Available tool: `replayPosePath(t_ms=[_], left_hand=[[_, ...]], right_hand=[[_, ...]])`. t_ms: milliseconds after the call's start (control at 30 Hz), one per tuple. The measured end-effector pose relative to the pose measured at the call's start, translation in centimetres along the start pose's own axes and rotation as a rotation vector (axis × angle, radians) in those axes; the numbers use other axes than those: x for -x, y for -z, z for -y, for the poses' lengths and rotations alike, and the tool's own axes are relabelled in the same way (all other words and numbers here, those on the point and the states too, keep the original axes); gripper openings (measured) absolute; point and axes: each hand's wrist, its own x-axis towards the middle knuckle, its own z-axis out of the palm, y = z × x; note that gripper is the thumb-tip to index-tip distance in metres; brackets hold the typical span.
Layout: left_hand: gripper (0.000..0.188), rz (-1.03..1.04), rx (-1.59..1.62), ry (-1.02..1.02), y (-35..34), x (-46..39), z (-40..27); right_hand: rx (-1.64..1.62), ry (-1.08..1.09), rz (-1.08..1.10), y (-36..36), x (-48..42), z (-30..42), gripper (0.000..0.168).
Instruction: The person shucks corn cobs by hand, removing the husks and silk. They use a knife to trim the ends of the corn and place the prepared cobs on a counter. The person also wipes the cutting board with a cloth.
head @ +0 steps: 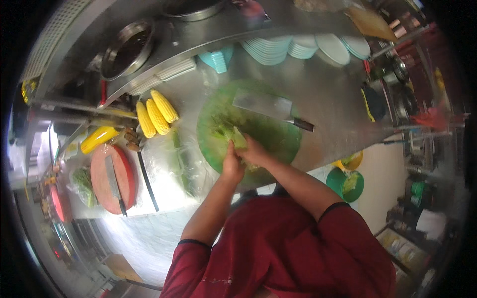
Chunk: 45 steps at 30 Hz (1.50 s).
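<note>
Both of my hands grip a head of pale green leafy vegetable (pixel 237 138), its frilly leaf ends pointing up and away from me. My left hand (pixel 233 162) is at its near left side, and my right hand (pixel 256 149) closes on it from the right. They are over the near part of a round green chopping board (pixel 283 139). A cleaver (pixel 262 104) lies flat on the far half of that board, its dark handle reaching past the right edge. Parts of the vegetable are hidden by my fingers.
Left of the board are several corn cobs (pixel 157 116), clear plastic with long green vegetables (pixel 179 160), and a red round board (pixel 106 167) bearing a knife (pixel 112 178). Stacked plates (pixel 268 50) stand behind. Below right are green (pixel 335 182) and yellow (pixel 358 162) bins holding leaves.
</note>
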Motion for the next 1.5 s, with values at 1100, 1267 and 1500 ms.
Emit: replayPosePath(t_ms=[1100,1267,1500], left_hand=[[0.054,0.542,-2.035,0.160,-22.7,-4.0,46.6],[0.055,0.341,-2.255,0.252,-19.6,-2.8,39.1],[0.055,0.530,-2.285,0.080,-21.4,-0.9,35.8]], right_hand=[[-0.281,-0.839,-1.647,42.5,51.7,-50.3,0.069],[0.022,-1.010,-1.607,44.9,51.1,-55.0,0.063],[0.250,-1.034,-1.000,43.7,50.4,-53.7,0.023]])
